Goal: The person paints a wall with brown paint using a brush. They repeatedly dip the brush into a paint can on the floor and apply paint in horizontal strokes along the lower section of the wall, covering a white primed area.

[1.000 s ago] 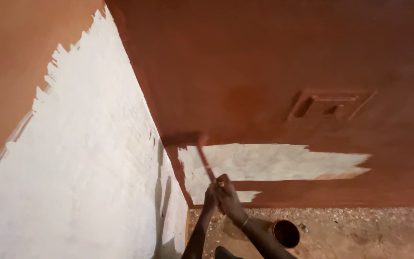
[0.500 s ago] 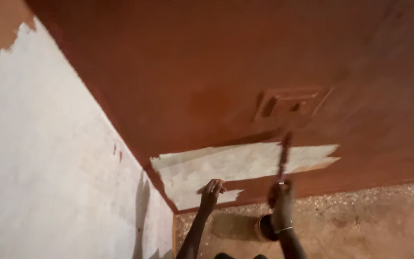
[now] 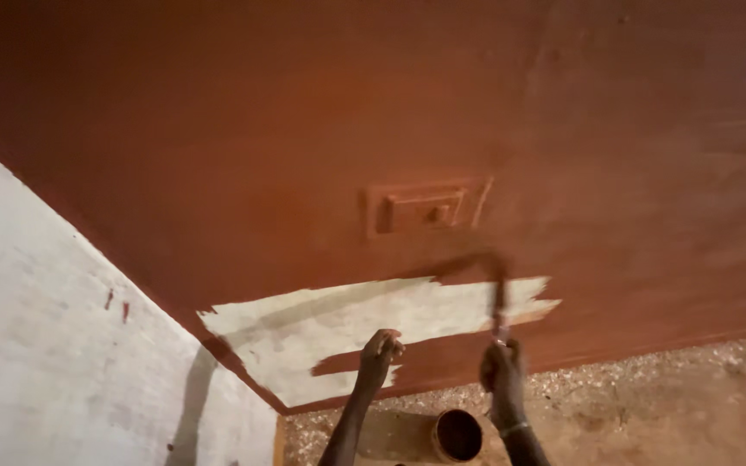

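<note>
1. Mostly, the wall ahead already wears its red-brown coat, right across the raised switch plate.
2. One pale unpainted patch is left low down, near the corner, with a fresh red streak cutting into its lower edge.
3. The right hand is closed around the handle of a paintbrush, bristles up against the patch's right end and blurred.
4. The left hand rests its curled fingers on the wall at the patch's bottom edge; it seems to hold nothing.
5. The side wall to the left is white, with a few red flecks.
6. A round paint tin sits on the gravelly floor between the arms.
</note>
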